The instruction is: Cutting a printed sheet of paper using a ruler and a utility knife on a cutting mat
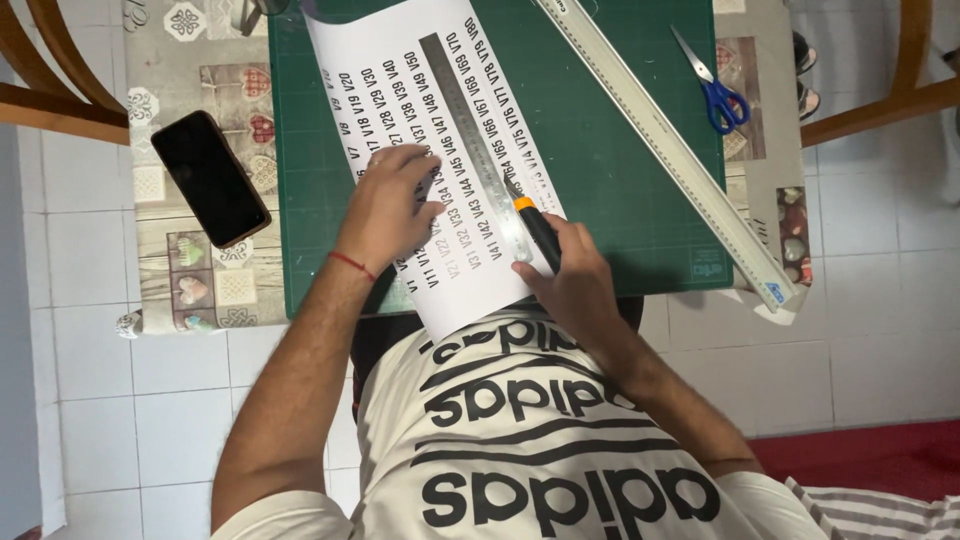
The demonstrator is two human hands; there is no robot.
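Observation:
A white printed sheet (400, 70) lies on a green cutting mat (600, 180). A steel ruler (470, 120) rests lengthwise along the sheet. My left hand (390, 205) presses flat on the sheet and the ruler's near end, fingers spread. My right hand (575, 280) grips a black utility knife with an orange collar (535, 225), its tip against the ruler's right edge on the paper.
A black phone (208, 178) lies left of the mat on a patterned tablecloth (160, 60). A long white ruler (680, 150) runs diagonally across the mat's right side. Blue-handled scissors (718, 95) sit at the right. Wooden chair parts flank the table.

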